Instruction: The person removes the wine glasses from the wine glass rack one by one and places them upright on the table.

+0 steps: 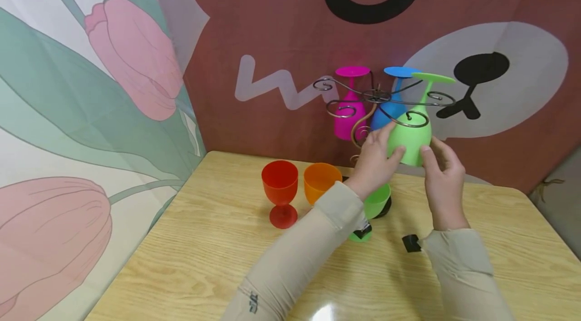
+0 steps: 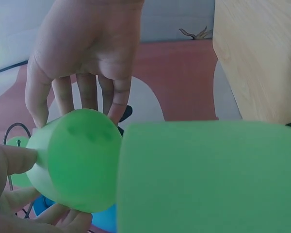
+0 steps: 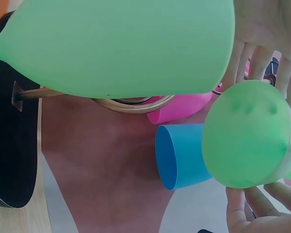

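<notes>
An upside-down light green goblet (image 1: 410,139) is held by both hands beside the dark metal goblet rack (image 1: 376,96). My left hand (image 1: 374,162) grips its bowl from the left, thumb toward me. On the other side, my right hand (image 1: 445,174) holds the bowl between thumb and fingers. The goblet's foot is above the rack's curled arms, and its stem overlaps them in the head view. Pink (image 1: 349,119) and blue (image 3: 182,155) goblets hang upside down on the rack. Seen from below, the held green goblet (image 2: 85,162) has an open mouth.
Red (image 1: 280,184) and orange (image 1: 320,182) goblets stand upright on the wooden table (image 1: 199,240). Another green goblet (image 1: 378,202) stands partly hidden by my left forearm. The rack's black base (image 3: 14,145) is close by. A printed cloth (image 1: 272,23) hangs behind.
</notes>
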